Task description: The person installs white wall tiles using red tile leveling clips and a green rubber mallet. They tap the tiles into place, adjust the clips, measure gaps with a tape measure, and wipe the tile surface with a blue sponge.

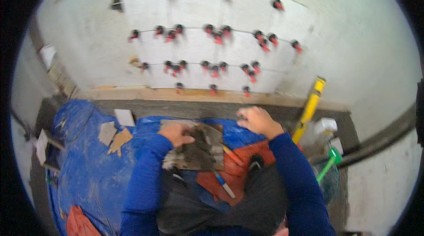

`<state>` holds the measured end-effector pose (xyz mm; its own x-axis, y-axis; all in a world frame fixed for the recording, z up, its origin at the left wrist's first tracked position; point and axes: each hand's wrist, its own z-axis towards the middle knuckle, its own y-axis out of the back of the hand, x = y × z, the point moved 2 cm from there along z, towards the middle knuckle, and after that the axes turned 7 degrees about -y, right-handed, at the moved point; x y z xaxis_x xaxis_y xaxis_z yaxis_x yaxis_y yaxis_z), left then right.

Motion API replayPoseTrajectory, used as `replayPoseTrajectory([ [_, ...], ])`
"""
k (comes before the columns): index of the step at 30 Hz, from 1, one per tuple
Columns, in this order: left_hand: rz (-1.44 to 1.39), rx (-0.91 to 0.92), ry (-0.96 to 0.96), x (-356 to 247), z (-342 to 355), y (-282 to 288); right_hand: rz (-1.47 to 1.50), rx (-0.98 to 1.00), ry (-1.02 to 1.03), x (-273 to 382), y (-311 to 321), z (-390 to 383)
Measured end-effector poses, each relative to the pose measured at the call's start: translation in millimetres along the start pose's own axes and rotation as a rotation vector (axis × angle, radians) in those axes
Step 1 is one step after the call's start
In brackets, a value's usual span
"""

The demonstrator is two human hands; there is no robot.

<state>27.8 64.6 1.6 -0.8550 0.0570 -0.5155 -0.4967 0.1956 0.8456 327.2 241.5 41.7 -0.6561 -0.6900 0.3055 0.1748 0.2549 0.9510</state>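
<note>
My left hand [176, 135] is over the left part of a flat, mortar-smeared board [214, 158], thumb and fingers apart. Dark wet mortar [201, 147] lies heaped on the board. My right hand [258, 121] is raised to the board's right, above the blue sheet, with its fingers curled together. A small dark bit shows at its fingertips, too blurred to name. Below the board, a blue-and-white handled tool [225, 185] rests on an orange-red cloth [251, 156]. An orange-handled tool [232, 155] lies near the board's right edge.
Ahead, white tiles [194, 10] cover the wall, with black-and-red levelling clips [214, 70] along their joints. A yellow spirit level [310, 108] leans at the right, near a green-handled brush [331, 160]. Tile offcuts [107, 133] and a tan glove [119, 142] lie on the blue sheet [84, 165].
</note>
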Motion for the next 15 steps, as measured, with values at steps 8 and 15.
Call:
replayPoseTrajectory([
  [8, -0.039, -0.156, 0.028, -12, -31, 26, -0.152, -0.026, -0.344, -85, -4, -26],
  [15, -0.041, -0.123, 0.017, -24, -29, 26, -0.237, 0.094, -0.561, -176, -109, -31],
])
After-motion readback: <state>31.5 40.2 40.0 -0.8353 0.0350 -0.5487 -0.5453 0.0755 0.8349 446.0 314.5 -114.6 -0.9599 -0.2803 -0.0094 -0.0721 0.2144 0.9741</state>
